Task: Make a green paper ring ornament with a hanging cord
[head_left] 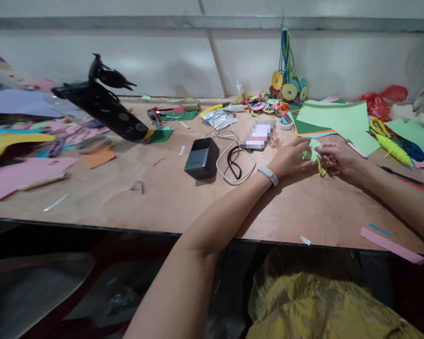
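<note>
I am watching the left hand (289, 157) and right hand (335, 157) meeting over the bench (169, 197), both sets of fingers pinching a small pale green paper piece (314, 149) between them. It is sitting equally near both hands, and a yellow-green strip (321, 167) is dangling below, possibly attached to it.

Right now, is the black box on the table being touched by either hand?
No, the black box sits apart while the left hand and right hand pinch a small green paper piece.
</note>
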### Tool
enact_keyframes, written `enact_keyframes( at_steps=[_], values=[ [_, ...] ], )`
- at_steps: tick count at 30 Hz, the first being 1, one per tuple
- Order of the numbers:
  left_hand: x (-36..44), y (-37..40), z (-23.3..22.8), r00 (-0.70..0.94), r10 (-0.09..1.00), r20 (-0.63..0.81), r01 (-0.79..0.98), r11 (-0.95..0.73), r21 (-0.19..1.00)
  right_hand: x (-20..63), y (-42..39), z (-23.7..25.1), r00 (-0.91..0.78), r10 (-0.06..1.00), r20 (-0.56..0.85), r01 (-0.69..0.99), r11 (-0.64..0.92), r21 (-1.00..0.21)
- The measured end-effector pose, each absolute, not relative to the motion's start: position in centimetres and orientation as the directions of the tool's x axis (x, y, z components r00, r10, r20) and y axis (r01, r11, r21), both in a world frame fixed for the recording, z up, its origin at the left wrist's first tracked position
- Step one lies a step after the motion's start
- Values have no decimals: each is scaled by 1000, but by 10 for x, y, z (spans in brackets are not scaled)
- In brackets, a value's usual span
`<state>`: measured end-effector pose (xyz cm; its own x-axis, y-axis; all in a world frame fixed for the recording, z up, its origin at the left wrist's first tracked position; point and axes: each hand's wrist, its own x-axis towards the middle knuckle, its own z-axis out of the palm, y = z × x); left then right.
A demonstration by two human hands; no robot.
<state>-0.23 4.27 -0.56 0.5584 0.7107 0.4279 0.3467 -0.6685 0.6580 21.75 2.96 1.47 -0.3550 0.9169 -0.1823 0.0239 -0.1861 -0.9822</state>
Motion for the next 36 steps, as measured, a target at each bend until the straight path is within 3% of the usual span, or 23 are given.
enact_keyframes(
  at_steps=[8, 17, 28, 36],
  values=[
    [1, 36, 0, 636, 653, 412, 253, -680, 688, 214, 25, 14, -301, 929, -213, 124, -183, -975],
    [1, 36, 1, 607, 681, 409, 290, -669, 684, 214, 21, 9, -296, 945, -141, 81, -123, -989],
    [1, 41, -11, 632, 601, 489, 398, -794, 460, 211, 17, 8, -283, 952, -119, 140, -82, -987],
    [4, 39, -14, 609, 627, 486, 434, -776, 457, 210, 16, 7, -285, 956, -63, 115, -31, -993]
  ],
)
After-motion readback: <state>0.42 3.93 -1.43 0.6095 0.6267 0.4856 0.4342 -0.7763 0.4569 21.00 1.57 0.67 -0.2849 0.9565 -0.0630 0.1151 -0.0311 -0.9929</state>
